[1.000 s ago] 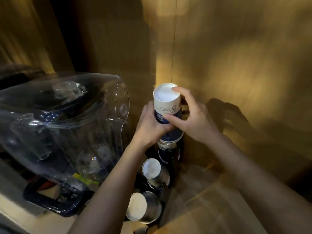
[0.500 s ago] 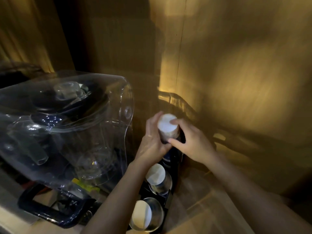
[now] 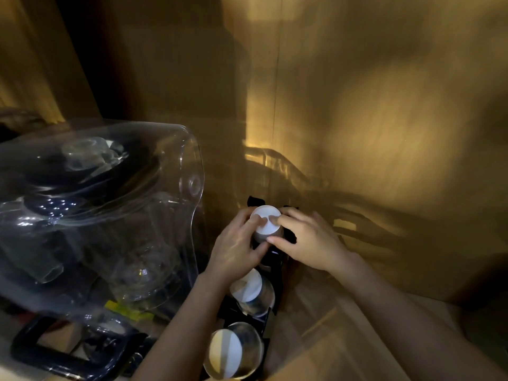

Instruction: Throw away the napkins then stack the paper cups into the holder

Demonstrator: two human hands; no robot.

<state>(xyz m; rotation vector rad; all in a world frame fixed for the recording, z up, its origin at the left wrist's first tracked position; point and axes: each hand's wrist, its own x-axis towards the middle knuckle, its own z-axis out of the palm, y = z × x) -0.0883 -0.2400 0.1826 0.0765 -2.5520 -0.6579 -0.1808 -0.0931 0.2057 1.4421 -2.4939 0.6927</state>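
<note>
Both hands — my left hand (image 3: 236, 251) and right hand (image 3: 310, 243) — clamp the cup stack (image 3: 266, 223) in the holder's (image 3: 270, 287) far tube by the counter's back corner — I'd press straight down, evenly.

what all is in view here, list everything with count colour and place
paper cup stack: one stack, white base up, far slot of the holder, both hands on it
other cup stacks: two, white bases up, middle slot and near slot
cup holder: one, black with clear tubes, centre bottom, running away from the camera
clear plastic cover: one, transparent, left, over a dark appliance
dark handle: one, navy or black, bottom left
yellow label: one, under the cover, unreadable
wooden walls: tan, behind and right
counter: light wood, bottom right
left hand: one, bare, gripping the stack's left side
right hand: one, bare, fingers on the stack's top and right side
</note>
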